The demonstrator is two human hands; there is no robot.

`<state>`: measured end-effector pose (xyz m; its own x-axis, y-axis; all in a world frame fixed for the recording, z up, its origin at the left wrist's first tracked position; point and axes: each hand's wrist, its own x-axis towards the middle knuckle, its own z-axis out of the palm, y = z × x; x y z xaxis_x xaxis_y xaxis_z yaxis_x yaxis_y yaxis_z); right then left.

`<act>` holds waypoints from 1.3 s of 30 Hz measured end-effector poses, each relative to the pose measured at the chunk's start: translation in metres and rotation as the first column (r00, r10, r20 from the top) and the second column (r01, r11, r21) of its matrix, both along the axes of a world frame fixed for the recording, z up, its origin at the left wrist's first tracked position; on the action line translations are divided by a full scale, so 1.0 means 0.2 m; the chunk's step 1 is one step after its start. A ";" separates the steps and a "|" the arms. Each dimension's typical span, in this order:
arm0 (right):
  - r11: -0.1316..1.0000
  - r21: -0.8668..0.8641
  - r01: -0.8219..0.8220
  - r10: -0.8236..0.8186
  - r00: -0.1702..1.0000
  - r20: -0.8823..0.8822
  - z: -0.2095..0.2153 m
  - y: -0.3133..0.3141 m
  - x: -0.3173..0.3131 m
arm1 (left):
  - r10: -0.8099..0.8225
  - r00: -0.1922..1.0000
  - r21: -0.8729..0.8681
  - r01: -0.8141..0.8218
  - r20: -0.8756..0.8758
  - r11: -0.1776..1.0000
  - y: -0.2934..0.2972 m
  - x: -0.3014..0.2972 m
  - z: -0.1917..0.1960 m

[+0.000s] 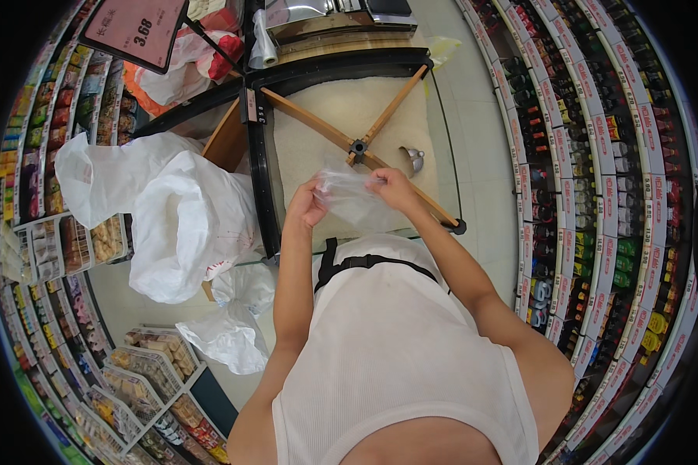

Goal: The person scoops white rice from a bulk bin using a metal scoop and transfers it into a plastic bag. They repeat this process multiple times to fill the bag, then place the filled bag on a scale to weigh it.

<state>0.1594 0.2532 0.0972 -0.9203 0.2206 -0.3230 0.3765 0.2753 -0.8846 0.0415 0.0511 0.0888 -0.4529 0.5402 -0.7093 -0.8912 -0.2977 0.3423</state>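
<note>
Ribbed top: one, white, yours, closest to the camera [403,341], with one black buckled strap [360,264] across the waist.
Left hand: your left hand [308,203], fingers pinched on one side of the bag.
Right hand: your right hand [396,190], fingers pinched on the other side.
Clear bag: one clear plastic bag [356,195], stretched between your hands, over the near part of the bin.
Bin: one black-edged bin [268,190] of white grain [318,105]; four wooden bars [306,118] meet at one black hub [357,150].
Scoop: one metal scoop [417,160] on the grain, right of the hub.
Price cards: one large pink card [136,31] with dark print, upper left; one small tag [249,107] at the bin's corner.
Shelf labels: many, white and red, along the bottle shelves [597,186] at your right; too small to count.
Sack: one big white sack [198,225], left of the bin, mouth gaping.
</note>
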 end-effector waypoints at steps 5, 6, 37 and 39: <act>0.433 -0.825 0.363 -0.212 0.931 0.298 -0.09 0.10 -0.01 | -0.153 0.981 0.072 0.163 -0.119 0.984 0.03 0.03 0.02; 0.250 -0.904 0.347 -0.158 0.936 0.315 -0.05 0.10 -0.05 | -0.142 0.974 -0.083 0.130 -0.175 0.988 0.06 0.05 0.12; -0.078 -0.978 0.191 -0.152 0.968 0.201 -0.26 0.27 0.20 | -0.538 0.256 -0.582 -0.531 -0.803 0.616 0.09 0.29 -0.05; -0.187 -0.975 0.116 -0.055 0.990 0.128 -0.34 0.30 0.23 | -0.502 0.416 -0.650 -0.415 -0.758 0.637 0.11 0.34 -0.13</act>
<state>0.2049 0.3128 0.0295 -0.9108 -0.3076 -0.2755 0.3361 -0.9398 -0.0617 0.1092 0.0724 0.0636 -0.9866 0.1560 -0.0479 0.0293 0.4582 0.8884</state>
